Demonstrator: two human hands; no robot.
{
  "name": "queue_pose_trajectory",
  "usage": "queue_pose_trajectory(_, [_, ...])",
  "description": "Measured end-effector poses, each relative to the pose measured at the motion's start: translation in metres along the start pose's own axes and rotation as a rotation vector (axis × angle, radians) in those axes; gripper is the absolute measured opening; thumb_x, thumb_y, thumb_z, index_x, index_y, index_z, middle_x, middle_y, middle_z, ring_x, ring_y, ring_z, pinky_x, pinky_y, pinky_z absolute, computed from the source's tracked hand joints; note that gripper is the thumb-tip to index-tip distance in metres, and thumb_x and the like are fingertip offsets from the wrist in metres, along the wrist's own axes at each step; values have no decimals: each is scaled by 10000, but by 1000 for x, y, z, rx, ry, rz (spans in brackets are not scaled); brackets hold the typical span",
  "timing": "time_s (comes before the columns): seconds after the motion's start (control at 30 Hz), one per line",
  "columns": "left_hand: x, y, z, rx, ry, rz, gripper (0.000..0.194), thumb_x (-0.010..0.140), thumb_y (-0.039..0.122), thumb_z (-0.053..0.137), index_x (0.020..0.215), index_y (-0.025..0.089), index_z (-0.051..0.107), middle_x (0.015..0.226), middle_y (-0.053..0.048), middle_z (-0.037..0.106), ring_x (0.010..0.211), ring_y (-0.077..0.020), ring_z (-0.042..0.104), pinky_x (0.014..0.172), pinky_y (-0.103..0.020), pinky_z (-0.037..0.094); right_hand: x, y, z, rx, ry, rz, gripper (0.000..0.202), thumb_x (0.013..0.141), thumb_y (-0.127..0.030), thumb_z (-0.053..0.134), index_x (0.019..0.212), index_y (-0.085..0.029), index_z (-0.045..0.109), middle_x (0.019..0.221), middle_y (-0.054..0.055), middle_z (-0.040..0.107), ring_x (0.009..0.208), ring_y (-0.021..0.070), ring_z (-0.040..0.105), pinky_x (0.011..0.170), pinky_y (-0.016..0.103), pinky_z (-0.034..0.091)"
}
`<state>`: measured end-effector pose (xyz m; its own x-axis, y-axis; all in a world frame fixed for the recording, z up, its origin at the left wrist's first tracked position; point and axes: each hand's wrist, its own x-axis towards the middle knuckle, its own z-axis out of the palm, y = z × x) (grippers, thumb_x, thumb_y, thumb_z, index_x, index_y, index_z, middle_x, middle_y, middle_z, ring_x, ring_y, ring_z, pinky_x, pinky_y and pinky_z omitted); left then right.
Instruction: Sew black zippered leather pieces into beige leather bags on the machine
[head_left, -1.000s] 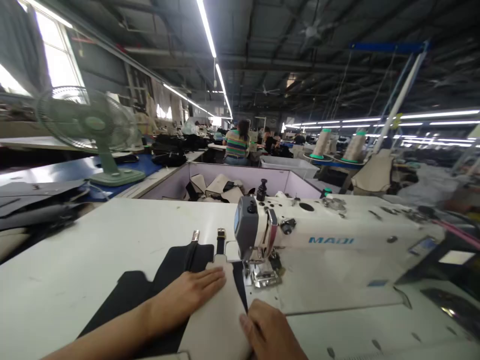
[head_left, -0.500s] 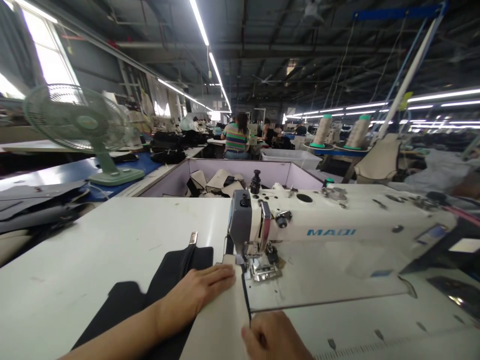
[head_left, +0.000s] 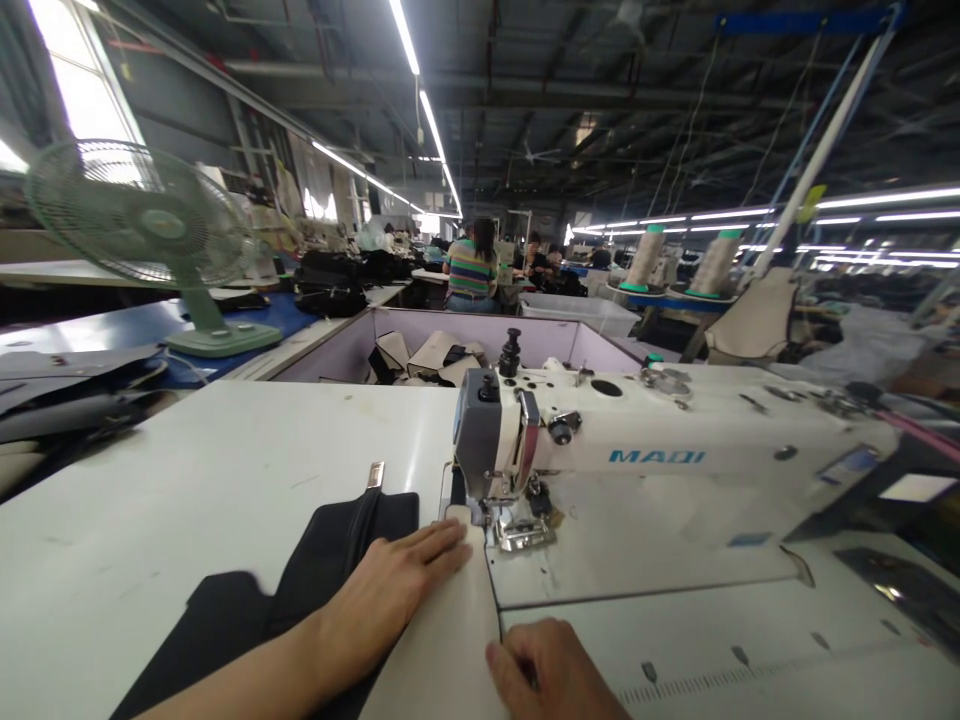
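Note:
A cream fabric panel (head_left: 442, 640) with a dark edge runs from near me up to the presser foot of a white sewing machine (head_left: 645, 430). My left hand (head_left: 401, 575) lies on the panel with its fingers stretched out flat, just left of the needle area. At the panel's right edge, closer to me, my right hand (head_left: 551, 665) is closed with thumb and fingers pinching that edge. Beneath my left forearm lies a black fabric piece (head_left: 300, 570), with a metal-ended zipper (head_left: 375, 475) sticking out at its top.
A green desk fan (head_left: 161, 235) stands on a blue surface at the left, near stacked grey and black pieces (head_left: 75, 410). Behind the table is a bin (head_left: 341, 350) of cream and black pieces. Thread cones (head_left: 645, 258) stand at the right. Other people (head_left: 471, 265) work farther back.
The view has shifted slightly. My left hand stays flat on the cream panel and my right hand still pinches its edge; the panel has barely moved relative to the machine.

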<state>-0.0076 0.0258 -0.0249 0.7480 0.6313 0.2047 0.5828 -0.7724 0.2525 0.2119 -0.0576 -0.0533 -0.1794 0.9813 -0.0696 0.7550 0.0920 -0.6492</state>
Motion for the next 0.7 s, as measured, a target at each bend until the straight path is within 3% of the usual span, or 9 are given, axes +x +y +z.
queue_pose_trajectory(0.1, [-2,-3,3,-2,1,37,483,926,145,470,1383,297,436,1425,-33,462,1303,-195,434,1061,-324,391,4,-2,-17,-22,-54,-93,423,920,-358,453,534,-202,377,515,-21,435,533,139,480,485,236,329])
queue_pose_trajectory(0.2, [-2,-1,0,-25,43,84,465,936,161,463,1384,283,440,1399,-34,491,1280,-185,460,1049,-298,400,20,-3,-42,-70,168,-273,303,986,-281,328,760,-207,518,756,25,574,737,178,570,666,272,451])
queue_pose_trajectory(0.3, [-1,0,-3,-33,59,79,445,938,160,461,1368,276,457,1385,-38,506,1263,-183,479,1040,-291,410,42,3,-53,-132,302,-377,220,916,-110,332,948,-187,535,936,82,566,891,222,550,824,366,460])
queue_pose_trajectory(0.43, [-3,0,-1,-56,38,58,446,934,172,472,1367,276,453,1394,-31,498,1271,-172,472,1058,-287,389,56,13,-49,-220,272,-435,279,759,17,362,900,-166,519,881,80,534,876,249,501,815,438,446])
queue_pose_trajectory(0.6, [-6,-2,4,-142,101,27,452,918,274,516,1365,255,453,1388,-48,504,1267,-182,480,1075,-302,371,37,19,-58,-175,187,-502,241,773,25,354,820,-184,466,841,41,514,832,205,492,766,368,456])
queue_pose_trajectory(0.7, [-5,-3,4,-186,112,19,460,909,317,510,1365,288,455,1383,-27,510,1247,-199,503,1066,-329,385,24,22,-63,-215,99,-704,296,768,2,393,981,-147,533,1013,96,554,977,221,513,880,370,464])
